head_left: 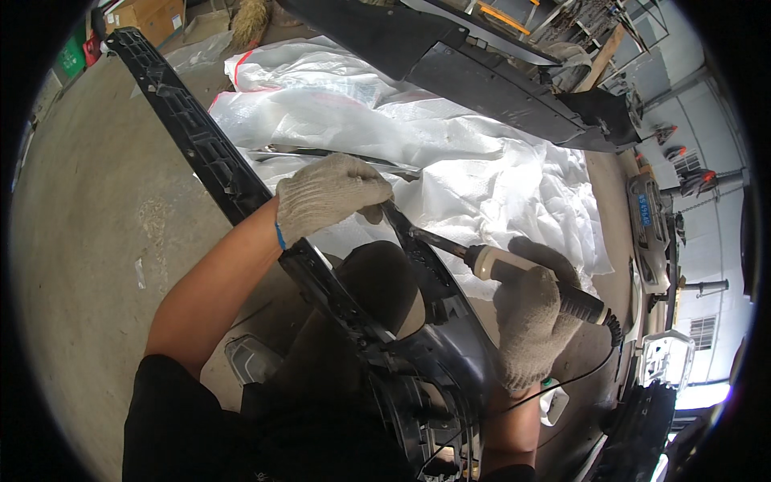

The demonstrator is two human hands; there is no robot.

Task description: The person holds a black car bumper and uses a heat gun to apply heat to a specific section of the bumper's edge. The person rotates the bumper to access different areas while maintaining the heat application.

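Both hands wear knitted grey-beige work gloves. My right hand (534,321) is closed around the beige and black body of a hot-air welding gun (514,267). The gun's metal nozzle points left, its tip at the upper end of a narrow arm of a long black plastic car trim part (215,157). My left hand (333,193) is closed at that same upper end, its fingertips just beside the nozzle; its palm hides part of the long ribbed rail. The part lies slanting across my legs, its wider curved section near my lap. A black cord (562,384) trails from the gun's rear.
White plastic sheeting (321,120) covers the floor ahead. Beyond it lies a large dark car panel (498,88). Bumpers (649,233) stand along the right wall. A cardboard box (144,20) and a straw broom (250,22) are at the far left.
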